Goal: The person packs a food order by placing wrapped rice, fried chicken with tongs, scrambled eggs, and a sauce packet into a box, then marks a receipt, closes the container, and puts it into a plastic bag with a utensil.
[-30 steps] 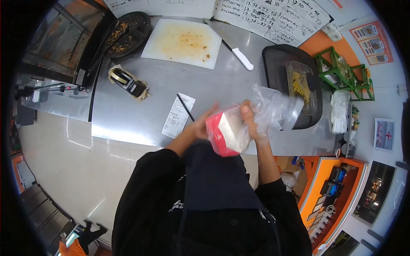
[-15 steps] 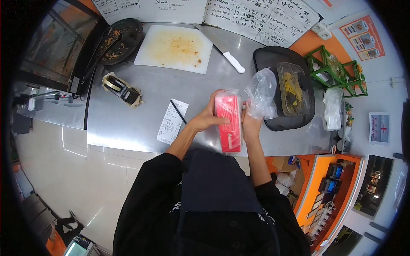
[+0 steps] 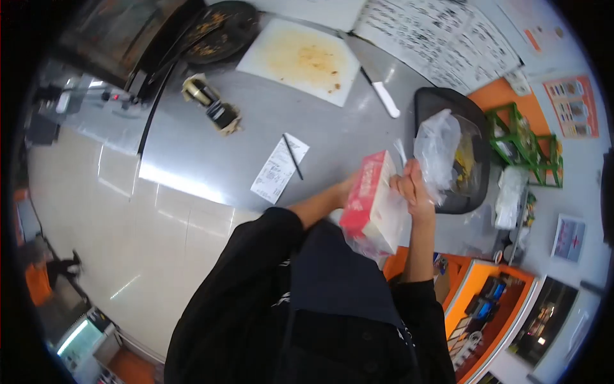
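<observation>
A red and white cardboard box (image 3: 366,192) in clear plastic is held tilted in front of my apron, past the counter's front edge. My left hand (image 3: 346,191) grips its left side, the fingers mostly hidden behind it. My right hand (image 3: 412,187) is closed at the box's right side, pinching gathered plastic, with a whitish twisted end (image 3: 400,152) sticking up above the fingers. Right behind that hand is a crumpled clear plastic bag (image 3: 437,146); whether it joins the wrapping I cannot tell. Left of the box lie a receipt (image 3: 276,174) and a black pen (image 3: 292,155).
On the steel counter (image 3: 326,137) are a stained white cutting board (image 3: 291,61), a white-handled knife (image 3: 385,100), a tape dispenser (image 3: 214,109) and a dark pan (image 3: 224,38). At right stand a black tray (image 3: 427,102) with a food container (image 3: 473,153), and green baskets (image 3: 521,137).
The box has turned from upright with its red face toward me to tilted, showing a white side. My right hand has come up beside it, fingers closed. The camera view has shifted and rotated.
</observation>
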Demonstrator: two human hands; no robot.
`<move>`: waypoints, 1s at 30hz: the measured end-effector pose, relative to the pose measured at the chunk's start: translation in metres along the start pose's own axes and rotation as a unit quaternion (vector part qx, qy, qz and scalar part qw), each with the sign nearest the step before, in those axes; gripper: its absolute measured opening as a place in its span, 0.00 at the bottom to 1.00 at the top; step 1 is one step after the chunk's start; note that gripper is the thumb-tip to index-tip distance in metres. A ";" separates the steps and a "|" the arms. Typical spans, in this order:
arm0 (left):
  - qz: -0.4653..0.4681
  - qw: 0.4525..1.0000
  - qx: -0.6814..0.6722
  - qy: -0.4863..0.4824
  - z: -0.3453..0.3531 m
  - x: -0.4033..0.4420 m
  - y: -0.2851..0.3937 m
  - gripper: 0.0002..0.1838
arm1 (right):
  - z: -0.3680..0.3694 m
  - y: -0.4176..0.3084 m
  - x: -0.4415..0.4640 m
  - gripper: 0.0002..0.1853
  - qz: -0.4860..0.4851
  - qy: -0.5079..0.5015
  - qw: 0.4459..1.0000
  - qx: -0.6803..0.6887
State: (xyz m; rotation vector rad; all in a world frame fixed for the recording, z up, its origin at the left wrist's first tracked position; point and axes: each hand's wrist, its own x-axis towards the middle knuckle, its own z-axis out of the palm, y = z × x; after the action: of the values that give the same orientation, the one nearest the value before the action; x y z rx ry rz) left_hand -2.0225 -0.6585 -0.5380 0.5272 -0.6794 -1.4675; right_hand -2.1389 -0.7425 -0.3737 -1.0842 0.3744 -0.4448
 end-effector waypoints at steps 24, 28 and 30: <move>-0.155 0.930 -0.334 -0.004 -0.005 0.007 -0.002 0.29 | 0.015 0.007 -0.005 0.13 0.023 -0.059 0.984 -0.169; -0.121 0.911 -0.387 0.072 -0.007 -0.018 0.066 0.25 | -0.020 0.033 0.000 0.09 0.009 0.116 0.955 -0.273; -0.058 0.965 -0.237 0.092 -0.005 -0.029 0.065 0.29 | -0.036 0.051 0.006 0.07 -0.020 0.189 0.926 -0.325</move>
State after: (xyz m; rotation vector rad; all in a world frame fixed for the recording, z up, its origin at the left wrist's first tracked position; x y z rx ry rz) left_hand -1.9724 -0.6268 -0.4989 0.3261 -0.1382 -1.6027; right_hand -2.1429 -0.7527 -0.4351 -1.6562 0.8854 -0.5880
